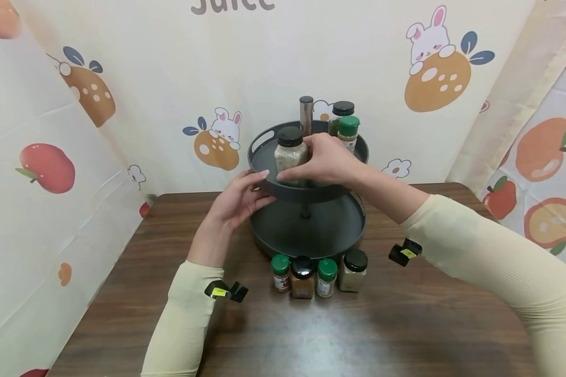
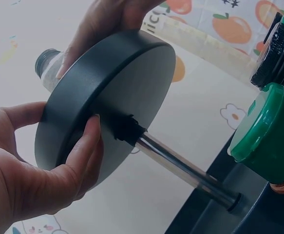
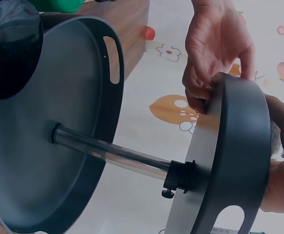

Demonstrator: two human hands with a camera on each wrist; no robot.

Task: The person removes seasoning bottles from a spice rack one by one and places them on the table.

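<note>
A: What does the right grip (image 1: 329,159) have?

B: A pale-filled jar (image 1: 290,156), upright within the upper tray (image 1: 261,161). Thumb low on one side, fingers curled behind, the black lid left uncovered. Holding it by the body, I'd judge, helps keep it level above the wall; whether its base touches the tray floor I can't tell

A: And the left grip (image 1: 241,198)?

B: Clasping that same tray's left edge, thumb against the rim, fingers beneath. Probably for steadiness, since a single middle post (image 1: 306,118) carries the tray and a knock at the edge might tip or turn it

A: What about the other two up there?

B: The rear black-lidded jar (image 1: 343,109) and the rear green-lidded jar (image 1: 349,126) stand close together at the back right, which likely leaves the front easier to reach

A: And further down?

B: The lower tray (image 1: 306,233) spreads beneath, a broad foot for the stand, it seems. Just in front of it, on the desk (image 1: 141,272), four jars (image 1: 303,287) line up in a row, lids upward, presumably so either grip can take one from above
</note>
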